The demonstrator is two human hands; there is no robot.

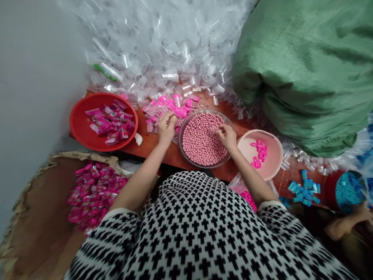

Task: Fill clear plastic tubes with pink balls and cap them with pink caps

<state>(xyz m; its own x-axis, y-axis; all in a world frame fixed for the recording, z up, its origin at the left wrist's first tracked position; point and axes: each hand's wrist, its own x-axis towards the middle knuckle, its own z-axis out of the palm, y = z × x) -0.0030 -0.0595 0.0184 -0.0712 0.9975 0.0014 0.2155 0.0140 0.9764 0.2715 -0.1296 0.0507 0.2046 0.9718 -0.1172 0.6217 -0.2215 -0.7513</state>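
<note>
A round bowl (180, 144) full of pink beads (201, 140) stands in front of me. Over its right side, my right hand (227, 137) pinches a small clear container (212, 132) just above the beads. My left hand (167, 127) is at the bowl's left edge, beside a pile of bead-filled containers with bright pink caps (179, 111). Its fingers are bent together, and whatever they hold is too small to make out. To the right, a pale pink basket (274, 165) holds several bright pink pieces (260, 149).
A red basin (76, 134) with pink packets is at left, above a box (37, 206) of more packets. Clear plastic containers (175, 46) heap up behind. A green sack (305, 70) stands back right. Near blue pieces (305, 188), another person's hand (361, 214) is visible.
</note>
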